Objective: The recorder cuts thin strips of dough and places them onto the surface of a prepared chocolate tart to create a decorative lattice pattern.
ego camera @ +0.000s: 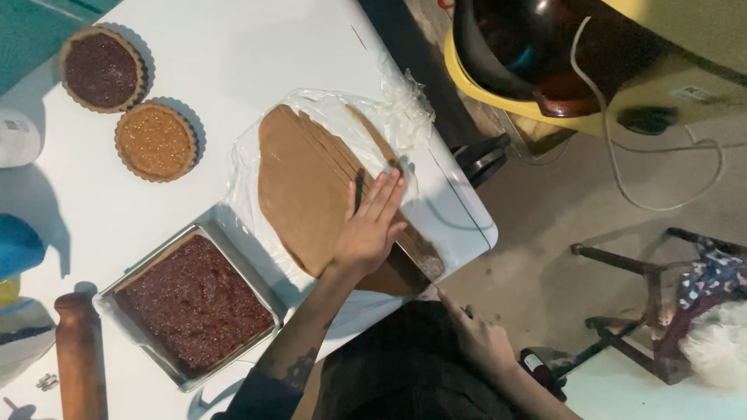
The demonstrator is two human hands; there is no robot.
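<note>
Surface: white table [233, 62], bare floor to the right.
Dough: rolled brown sheet [303, 187] on clear plastic wrap [389, 101], centre, cut into strips along its right side.
Left hand: left hand [372, 225] flat on the dough, fingers straight and together.
Right hand: right hand [478, 338] near the table edge, clasping a knife [416, 257]; grip partly hidden.
Near left: square tin of red filling [194, 303], rolling pin [78, 354].
Far left: two filled tarts [128, 105].
</note>
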